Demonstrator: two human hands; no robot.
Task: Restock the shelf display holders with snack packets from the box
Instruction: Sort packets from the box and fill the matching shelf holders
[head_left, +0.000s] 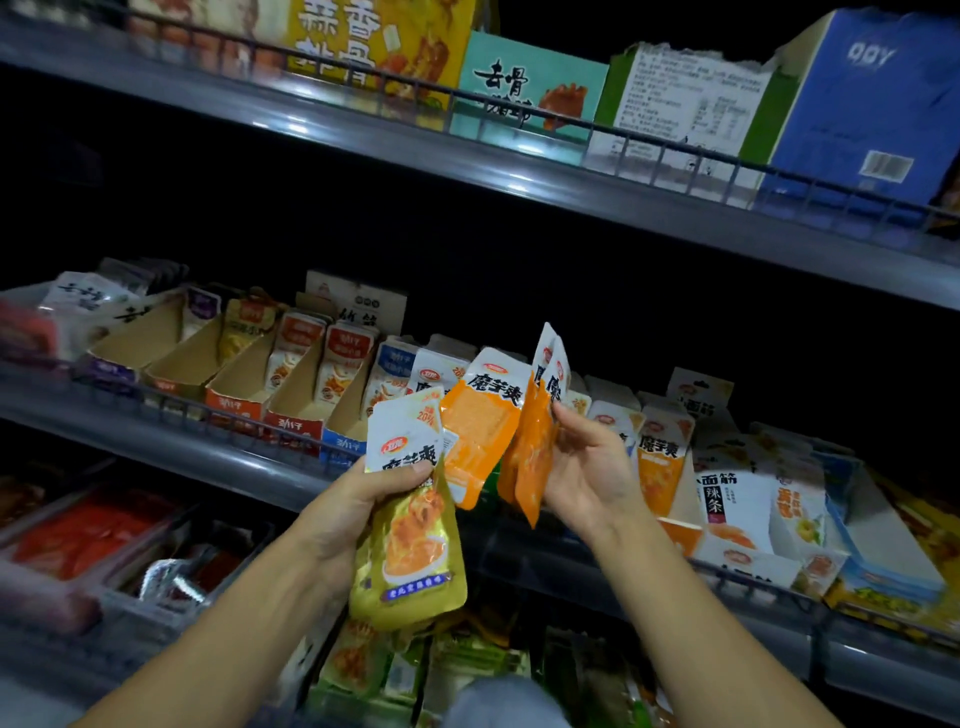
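Left hand (387, 491) clamps a fan of yellow and orange packets (415, 499); right hand (582, 467) pinches two orange packets (535, 441) before the middle-shelf holders (332, 415); box perhaps below, indistinct; match flavour to holder, seat packets upright, label forward.

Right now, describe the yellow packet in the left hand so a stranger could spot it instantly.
Start at the middle shelf with its row of cardboard display holders. In front of it, the left hand grips a yellow packet with a white top. Unlike the orange packets held in the right hand, it is golden yellow.
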